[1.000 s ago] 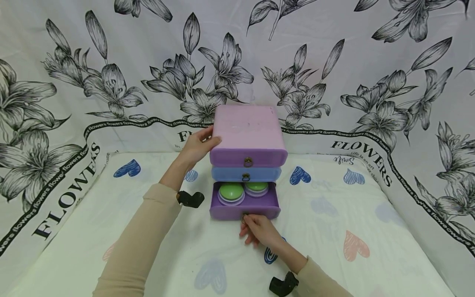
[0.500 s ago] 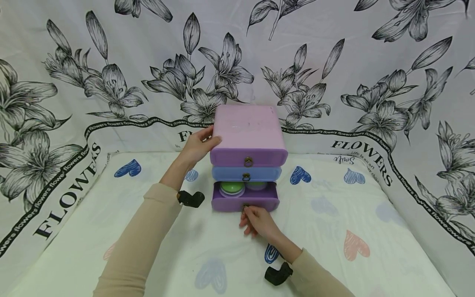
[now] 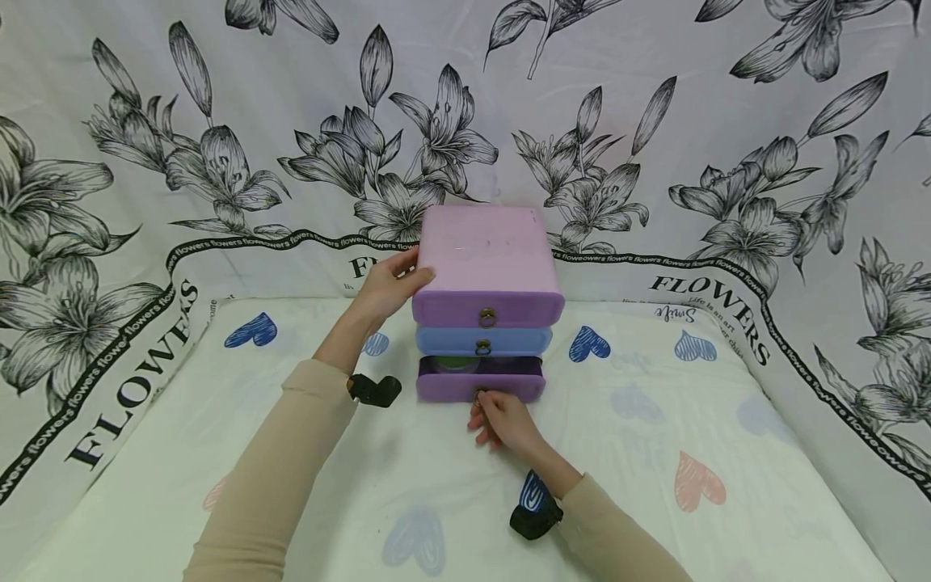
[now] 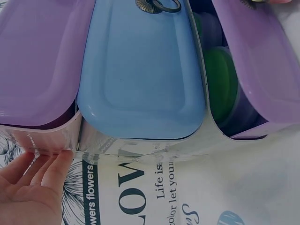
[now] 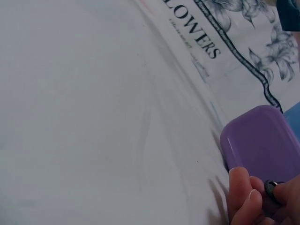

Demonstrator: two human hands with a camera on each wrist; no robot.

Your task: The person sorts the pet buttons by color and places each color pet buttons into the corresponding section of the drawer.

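A small three-drawer cabinet [image 3: 483, 246] with a pink top stands on the heart-patterned sheet. My left hand [image 3: 389, 284] steadies its upper left side, the thumb at the top edge; in the left wrist view my fingers [image 4: 57, 171] press straight against the pink wall. With thumb and fingers, my right hand [image 3: 505, 419] pinches the ring pull [image 5: 272, 187] of the bottom purple drawer [image 3: 445, 388]. That drawer is partly out. Inside it, a green-topped round container [image 4: 222, 86] shows, with part of another behind it. The top purple drawer [image 3: 444, 309] and middle blue drawer [image 3: 444, 339] are closed.
Behind the cabinet hangs a white cloth [image 3: 320, 73] printed with black flowers and lettering. The white sheet [image 3: 618, 501] with blue and pink hearts spreads around and in front. A black strap-on device [image 3: 374, 390] sits at my left wrist.
My right hand has moved away from me, pushing the bottom drawer further in, so the green-topped containers are now mostly hidden from the head view. My left hand has stayed in place.
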